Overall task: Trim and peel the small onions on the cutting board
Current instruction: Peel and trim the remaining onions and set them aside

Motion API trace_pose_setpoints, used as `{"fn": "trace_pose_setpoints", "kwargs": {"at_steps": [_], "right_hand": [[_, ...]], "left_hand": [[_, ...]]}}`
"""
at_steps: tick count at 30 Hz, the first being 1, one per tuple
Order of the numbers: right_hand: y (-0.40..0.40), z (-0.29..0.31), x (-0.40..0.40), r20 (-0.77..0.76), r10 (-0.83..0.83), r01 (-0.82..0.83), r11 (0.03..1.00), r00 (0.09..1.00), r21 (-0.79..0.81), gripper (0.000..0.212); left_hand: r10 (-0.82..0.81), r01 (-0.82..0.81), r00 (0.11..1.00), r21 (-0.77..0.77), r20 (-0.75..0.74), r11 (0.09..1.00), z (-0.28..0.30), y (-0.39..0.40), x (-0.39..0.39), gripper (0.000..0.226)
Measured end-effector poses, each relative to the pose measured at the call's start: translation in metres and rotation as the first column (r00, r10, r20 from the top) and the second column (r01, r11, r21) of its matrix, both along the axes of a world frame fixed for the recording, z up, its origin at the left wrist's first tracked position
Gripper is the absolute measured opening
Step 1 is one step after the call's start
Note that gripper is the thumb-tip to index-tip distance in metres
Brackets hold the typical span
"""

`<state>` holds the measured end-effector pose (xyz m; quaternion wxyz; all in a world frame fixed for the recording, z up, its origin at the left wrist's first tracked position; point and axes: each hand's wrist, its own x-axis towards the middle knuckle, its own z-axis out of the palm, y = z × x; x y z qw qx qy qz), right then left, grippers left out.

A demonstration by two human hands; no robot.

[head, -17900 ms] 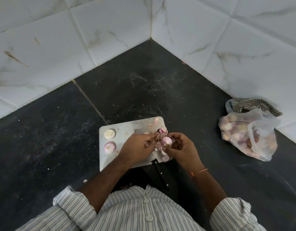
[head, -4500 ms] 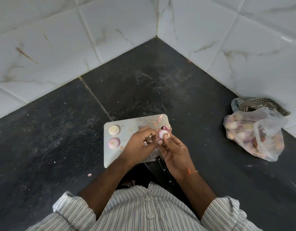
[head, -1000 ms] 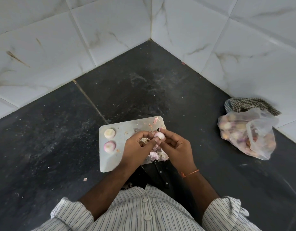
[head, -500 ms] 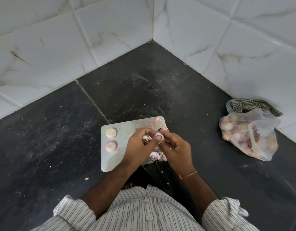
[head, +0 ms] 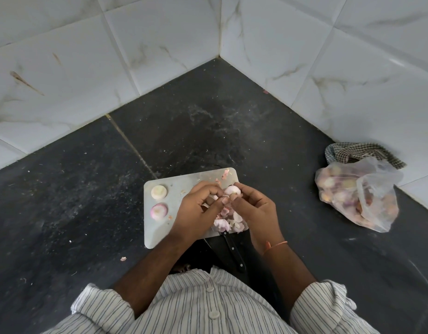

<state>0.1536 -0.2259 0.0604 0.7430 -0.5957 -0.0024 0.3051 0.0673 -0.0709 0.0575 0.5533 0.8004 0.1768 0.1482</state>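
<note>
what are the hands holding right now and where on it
Both the left hand and right hand pinch one small onion at its lower sides, above the cutting board.

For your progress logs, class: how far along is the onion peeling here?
Done: two peeled onions sit on the cutting board, beside a heap of skins. In hand: the left hand and right hand grip one onion. Left: the bag of onions remains full.

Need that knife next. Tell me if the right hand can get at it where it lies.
Probably yes: the knife handle lies bare just below the right hand, but that hand first has to release the onion.
</note>
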Motion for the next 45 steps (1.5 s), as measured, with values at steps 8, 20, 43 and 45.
{"fn": "trace_pose_setpoints", "kwargs": {"at_steps": [8, 20, 43, 45], "right_hand": [[-0.001, -0.005, 0.012, -0.177, 0.067, -0.062, 0.997, 0.982, 0.035, 0.036], [-0.005, -0.008, 0.013, -0.1, 0.086, -0.09, 0.996, 0.991, -0.028, 0.037], [0.006, -0.009, 0.004, -0.451, 0.023, 0.07, 0.98, 0.892, 0.189, 0.043], [0.006, -0.009, 0.002, -0.489, 0.011, 0.095, 0.977, 0.872, 0.193, 0.041]], "left_hand": [[0.034, -0.051, 0.997, -0.224, -0.076, 0.973, 0.001, 0.002, 0.0, 0.033], [-0.109, 0.123, 0.98, 0.074, -0.169, 0.99, 0.0, 0.013, 0.011, 0.034], [-0.082, 0.085, 0.996, 0.242, -0.02, 0.966, -0.018, 0.015, 0.013, 0.025], [-0.098, 0.097, 0.995, 0.232, -0.008, 0.968, -0.02, 0.016, 0.013, 0.02]]}}
